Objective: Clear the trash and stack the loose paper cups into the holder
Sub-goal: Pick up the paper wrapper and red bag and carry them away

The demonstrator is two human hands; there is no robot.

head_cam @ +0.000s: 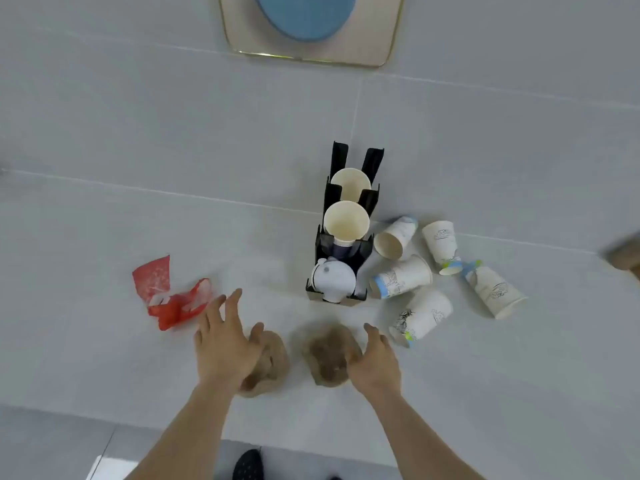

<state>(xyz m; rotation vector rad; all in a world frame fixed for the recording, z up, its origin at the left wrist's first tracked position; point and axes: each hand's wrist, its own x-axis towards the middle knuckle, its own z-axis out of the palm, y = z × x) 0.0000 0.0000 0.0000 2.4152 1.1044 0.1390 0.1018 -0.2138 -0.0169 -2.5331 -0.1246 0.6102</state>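
Note:
A black cup holder (367, 252) stands mid-counter with paper cups in its slots and white lids in the nearest one. Several loose white paper cups (403, 277) lie on their sides to its right. Two crumpled brown paper wads lie near the front edge. My left hand (225, 344) rests over the left wad (272, 362), fingers spread. My right hand (375, 362) touches the right side of the right wad (329, 355), fingers apart. A crumpled red plastic wrapper (169, 296) lies just left of my left hand.
The grey counter (173, 150) runs wide, with its front edge near my forearms. A beige tray (388, 50) with a blue round object (304, 15) sits at the far back. A brown object (627, 258) pokes in at the right edge.

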